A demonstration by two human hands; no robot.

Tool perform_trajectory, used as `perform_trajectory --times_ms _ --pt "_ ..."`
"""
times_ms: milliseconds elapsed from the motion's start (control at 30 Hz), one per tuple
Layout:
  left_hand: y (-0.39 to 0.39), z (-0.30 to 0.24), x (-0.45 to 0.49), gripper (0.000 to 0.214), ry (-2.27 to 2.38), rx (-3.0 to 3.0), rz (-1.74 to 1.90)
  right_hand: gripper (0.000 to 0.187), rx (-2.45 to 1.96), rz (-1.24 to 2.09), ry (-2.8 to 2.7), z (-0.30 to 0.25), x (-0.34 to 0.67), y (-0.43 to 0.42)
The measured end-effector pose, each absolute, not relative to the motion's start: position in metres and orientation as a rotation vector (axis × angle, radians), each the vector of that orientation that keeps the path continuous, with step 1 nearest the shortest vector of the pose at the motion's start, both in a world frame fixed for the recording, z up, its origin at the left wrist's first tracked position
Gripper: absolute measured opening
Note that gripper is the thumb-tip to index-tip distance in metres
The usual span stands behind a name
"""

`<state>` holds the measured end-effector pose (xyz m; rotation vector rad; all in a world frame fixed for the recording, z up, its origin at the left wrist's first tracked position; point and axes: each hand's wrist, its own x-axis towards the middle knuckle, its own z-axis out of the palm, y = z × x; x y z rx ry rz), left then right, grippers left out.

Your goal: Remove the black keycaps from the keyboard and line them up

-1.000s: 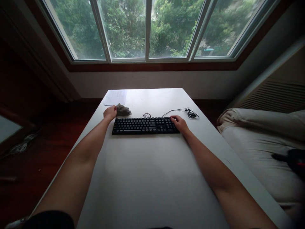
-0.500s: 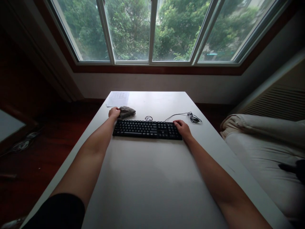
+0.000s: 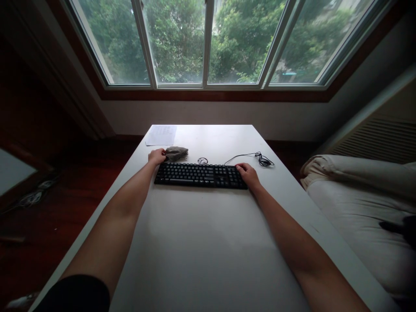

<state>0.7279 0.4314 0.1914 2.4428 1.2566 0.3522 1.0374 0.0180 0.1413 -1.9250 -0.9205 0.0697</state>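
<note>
Stiff-looking keyboard (image 3: 195, 175), best held by its ends: right hand (image 3: 248, 173) clamped on the right one. Left hand (image 3: 157, 156), grip unclear, meets soft-looking cloth (image 3: 177, 153) behind the keyboard's left end.

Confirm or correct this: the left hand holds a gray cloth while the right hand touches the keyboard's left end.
One error: the right hand touches the keyboard at its right end, as the head view shows. The left hand does hold a gray cloth.

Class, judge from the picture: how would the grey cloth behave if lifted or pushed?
The grey cloth would probably droop when lifted, since it looks crumpled and soft. Being creased rather than round, it would likely bunch instead of rolling when pushed.
</note>
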Motion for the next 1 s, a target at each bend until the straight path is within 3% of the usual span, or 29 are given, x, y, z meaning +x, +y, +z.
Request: perform_trajectory --times_ms 367,667,800,1000 --pt "0.43 0.214 0.709 0.027 1.578 2.182 0.67 0.037 -1.945 0.042 -0.958 0.145 1.035 0.016" --pt "0.427 0.216 0.688 0.023 1.727 2.081 0.679 0.038 -1.943 0.035 -0.983 0.141 1.039 0.016" --pt "0.431 0.202 0.679 0.025 1.586 2.354 0.471 0.037 -1.945 0.035 -0.978 0.142 1.039 0.016" --pt "0.447 0.191 0.66 0.049 1.306 2.665 0.111 0.035 -1.934 0.024 -0.991 0.142 1.038 0.016"
